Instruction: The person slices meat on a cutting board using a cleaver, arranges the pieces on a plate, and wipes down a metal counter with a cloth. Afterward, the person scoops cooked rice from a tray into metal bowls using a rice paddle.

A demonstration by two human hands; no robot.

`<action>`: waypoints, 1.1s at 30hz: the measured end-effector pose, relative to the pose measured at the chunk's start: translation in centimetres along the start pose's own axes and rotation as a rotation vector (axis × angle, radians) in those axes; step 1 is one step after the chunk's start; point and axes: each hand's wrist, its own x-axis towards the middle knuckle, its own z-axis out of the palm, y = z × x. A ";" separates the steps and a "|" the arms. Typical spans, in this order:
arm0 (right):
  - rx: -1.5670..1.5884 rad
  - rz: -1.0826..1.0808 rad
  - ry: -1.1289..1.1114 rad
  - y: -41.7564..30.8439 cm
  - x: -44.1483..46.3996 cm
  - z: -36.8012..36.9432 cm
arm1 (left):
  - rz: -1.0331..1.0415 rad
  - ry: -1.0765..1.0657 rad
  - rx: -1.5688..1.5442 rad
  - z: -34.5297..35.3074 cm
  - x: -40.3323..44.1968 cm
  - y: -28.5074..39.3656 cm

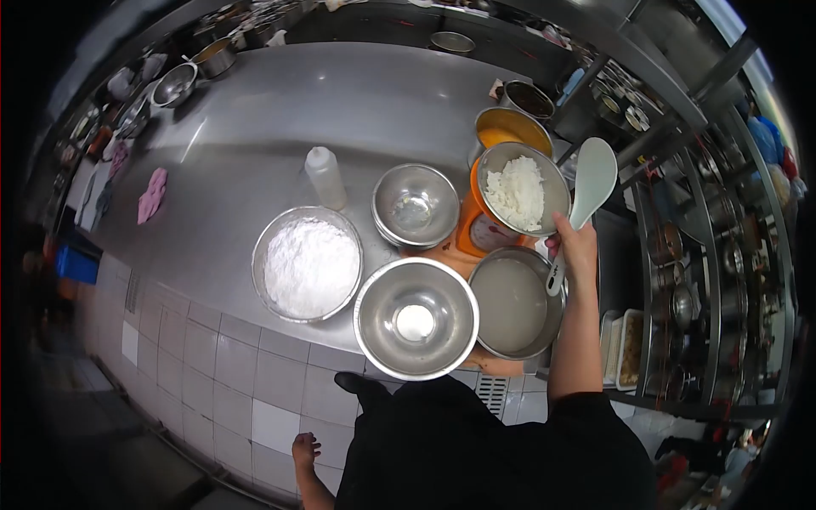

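Observation:
My right hand is closed around a white rice paddle at the rim of a metal bowl with white rice. The paddle's blade points up and away, and its handle end hangs over a pot of cloudy liquid. The rice bowl is over an orange dial scale; whether my fingers also grip its rim, I cannot tell. Down at my side, over the floor, my left hand hangs with loosely curled fingers and nothing in it. An empty metal bowl stands at the table's near edge.
Left of that bowl are a large bowl of white powder and a squeeze bottle. Stacked metal bowls sit behind. A pot with orange contents stands beyond the scale. A pink cloth lies far left; shelves line the right.

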 end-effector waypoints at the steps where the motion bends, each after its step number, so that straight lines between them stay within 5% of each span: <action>1: 0.004 -0.007 -0.017 -0.1 0.1 0.1 | -0.010 -0.002 -0.039 0.7 -1.0 -1.7; 7: 0.096 0.041 -0.034 0.2 0.2 -0.6 | -0.149 0.030 -0.057 7.2 -8.9 -11.8; 12: -0.381 -0.110 -0.172 3.0 -1.9 -6.4 | -0.039 0.002 0.233 11.8 -14.6 -16.2; 13: -0.381 -0.107 -0.168 3.5 -2.6 -7.3 | -0.019 0.001 0.257 12.1 -15.1 -16.2; 15: 0.230 -0.006 -0.256 4.5 -3.9 -8.8 | 0.006 0.004 0.270 12.0 -15.4 -16.2; 19: 0.315 -0.001 -0.157 5.6 -4.9 -10.1 | 0.013 0.012 0.223 10.0 -15.1 -13.0; 23: -0.279 -0.047 -0.244 11.5 -6.0 -8.2 | 0.035 0.008 0.125 8.3 -12.6 -8.3; 26: -0.048 -0.045 -0.140 12.1 -8.8 -6.3 | 0.037 -0.026 0.043 7.3 -8.9 -7.1; 33: -0.036 0.198 -0.165 9.7 -12.3 -7.3 | 0.023 -0.049 0.207 6.9 -9.2 -4.3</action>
